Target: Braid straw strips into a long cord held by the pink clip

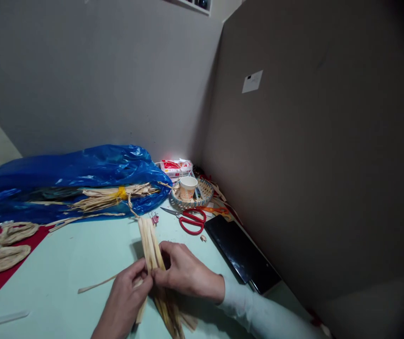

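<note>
A bundle of flat, pale straw strips runs from the middle of the table down to the lower edge of the view, browner toward its lower end. My left hand pinches the strips from the left side, and a thin strip sticks out to its left. From the right, my right hand holds the same bundle between thumb and fingers, close to the left fingertips. A small pink clip lies beside the bundle's top end. The strips' crossing between the fingers is partly hidden.
Red-handled scissors lie beyond my right hand, near a woven basket with a paper cup. A black device is at right. Blue plastic with tied straw lies back left; woven soles at far left.
</note>
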The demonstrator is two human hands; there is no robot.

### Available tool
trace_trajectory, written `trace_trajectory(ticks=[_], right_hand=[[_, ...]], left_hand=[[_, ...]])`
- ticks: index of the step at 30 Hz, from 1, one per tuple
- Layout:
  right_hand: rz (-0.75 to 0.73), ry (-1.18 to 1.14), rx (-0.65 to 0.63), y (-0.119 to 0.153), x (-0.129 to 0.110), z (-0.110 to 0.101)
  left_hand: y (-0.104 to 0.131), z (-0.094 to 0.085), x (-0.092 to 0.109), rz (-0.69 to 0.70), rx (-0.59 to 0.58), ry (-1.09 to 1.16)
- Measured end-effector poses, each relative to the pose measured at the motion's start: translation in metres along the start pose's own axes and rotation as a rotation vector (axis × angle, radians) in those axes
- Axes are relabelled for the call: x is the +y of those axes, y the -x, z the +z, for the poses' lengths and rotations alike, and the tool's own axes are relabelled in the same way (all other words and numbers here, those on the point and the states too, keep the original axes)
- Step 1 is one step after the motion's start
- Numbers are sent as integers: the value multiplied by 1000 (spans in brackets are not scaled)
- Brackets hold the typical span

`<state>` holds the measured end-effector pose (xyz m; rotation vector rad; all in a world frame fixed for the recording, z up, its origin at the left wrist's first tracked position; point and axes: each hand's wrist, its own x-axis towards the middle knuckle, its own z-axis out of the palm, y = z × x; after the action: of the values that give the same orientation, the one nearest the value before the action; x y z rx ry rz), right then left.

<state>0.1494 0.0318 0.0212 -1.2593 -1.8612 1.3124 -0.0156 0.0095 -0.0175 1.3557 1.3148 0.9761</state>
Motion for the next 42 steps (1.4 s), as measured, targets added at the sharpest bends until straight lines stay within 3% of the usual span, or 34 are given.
trace_trajectory(ticks=[3,7,10,12,14,17,18,20,23,25,27,31,34,38,40,42], right_hand=[[1,-63,-9,3,-8,-2],[18,-476,-101,7,-17,-26],[0,-625,6,22,-27,-60],[-42,-620,178,36,-29,-88],[-90,-383,429,50,-23,-116],[-115,316,835,58,1,-148],[-125,549,897,57,10,-152],[-199,844,901,53,24,-149],[-375,945,749,45,24,-116],[-535,939,515,41,15,-84],[-739,949,175,37,5,-53],[-1027,1038,-37,27,3,-17],[-1109,970,-8,22,8,-17],[-1119,696,161,27,2,-34],[-1016,519,300,32,-5,-43],[-810,348,445,39,-13,-51]], left_hand=[[-2,1,-1,-35,-19,39],[-2,1,-6,-53,-4,48],[1,3,-10,-43,24,-7],[2,5,-11,-30,27,-9],[3,6,-9,-27,25,8],[2,4,-2,-54,-2,43],[1,3,0,-73,-26,53],[0,-1,2,-113,-78,87],[1,-4,2,-178,-108,181],[4,-4,2,-216,-107,243],[6,-2,3,-238,-110,287],[8,3,6,-256,-87,350],[7,5,6,-262,-51,363],[9,7,7,-280,-2,367],[10,7,7,-289,-13,351],[10,6,7,-281,-42,339]])
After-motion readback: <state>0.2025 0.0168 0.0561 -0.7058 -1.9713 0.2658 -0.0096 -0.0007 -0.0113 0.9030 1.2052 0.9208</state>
